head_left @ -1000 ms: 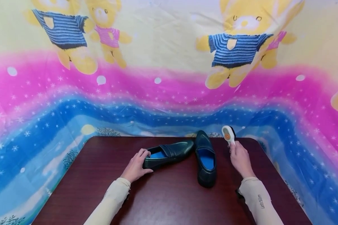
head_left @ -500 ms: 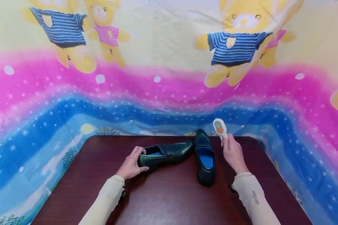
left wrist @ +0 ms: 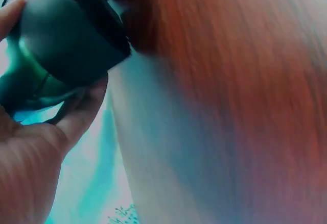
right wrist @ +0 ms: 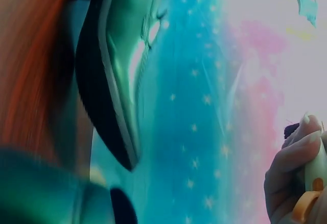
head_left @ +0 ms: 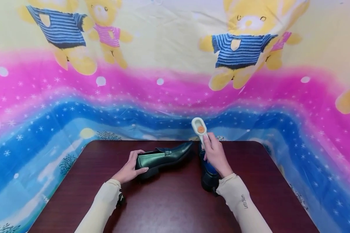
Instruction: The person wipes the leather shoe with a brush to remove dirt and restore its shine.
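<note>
My left hand (head_left: 129,169) grips a black loafer (head_left: 163,158) by its heel, thumb on the near side and fingers over the opening. In the left wrist view the loafer's heel (left wrist: 66,35) is tilted up off the table, and in the right wrist view its sole (right wrist: 92,76) faces the table. My right hand (head_left: 217,157) holds a white-handled brush (head_left: 199,127) with an orange round part; dark bristles (right wrist: 291,130) show in the right wrist view. Beneath that hand stands the second black loafer (head_left: 209,181), blue inside and partly covered by the hand.
A dark reddish-brown table (head_left: 169,207) bears the standing loafer. Close behind its far edge hangs a cloth backdrop (head_left: 151,90) with printed bears and stars, which also runs along both sides.
My left hand has drawn the loafer leftward and tilted it, its heel now raised. My right hand has carried the brush left, from beyond the second loafer to above it.
</note>
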Available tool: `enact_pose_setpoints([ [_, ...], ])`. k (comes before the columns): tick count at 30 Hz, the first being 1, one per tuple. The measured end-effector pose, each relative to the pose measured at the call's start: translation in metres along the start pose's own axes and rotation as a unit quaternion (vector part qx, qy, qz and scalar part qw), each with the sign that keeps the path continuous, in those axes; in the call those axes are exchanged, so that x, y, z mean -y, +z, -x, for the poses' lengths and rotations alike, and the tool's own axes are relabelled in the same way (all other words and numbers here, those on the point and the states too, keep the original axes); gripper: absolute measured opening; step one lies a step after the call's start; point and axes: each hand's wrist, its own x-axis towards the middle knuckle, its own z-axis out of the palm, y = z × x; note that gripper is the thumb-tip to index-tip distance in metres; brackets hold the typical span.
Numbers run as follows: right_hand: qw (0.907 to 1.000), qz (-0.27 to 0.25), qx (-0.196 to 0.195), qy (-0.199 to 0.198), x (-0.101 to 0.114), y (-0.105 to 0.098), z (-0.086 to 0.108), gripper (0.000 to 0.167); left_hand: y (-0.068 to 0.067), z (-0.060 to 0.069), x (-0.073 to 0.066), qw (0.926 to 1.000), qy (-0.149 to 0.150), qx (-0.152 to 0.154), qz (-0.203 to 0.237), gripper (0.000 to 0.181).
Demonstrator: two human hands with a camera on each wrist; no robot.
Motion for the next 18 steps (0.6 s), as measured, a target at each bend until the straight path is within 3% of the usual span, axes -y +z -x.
enact_pose_setpoints([
  [4,0.9997,-0.007,0.023,0.003,0.006,0.023,-0.001,0.029,-0.002,-0.002,0.008,0.9995,-0.013,-0.003,0.03,0.069],
  [8,0.9986,0.02,0.049,-0.005,0.005,0.049,0.004,0.028,-0.002,-0.004,0.015,0.9988,-0.025,-0.001,0.041,0.072],
  [13,0.993,0.089,0.074,-0.026,0.004,0.095,0.01,0.025,-0.002,-0.007,0.022,0.999,-0.04,-0.013,0.017,0.08],
  [18,0.9779,0.17,0.106,-0.058,0.001,0.149,0.019,0.027,-0.001,-0.011,0.025,0.9978,-0.062,-0.02,0.012,0.092],
])
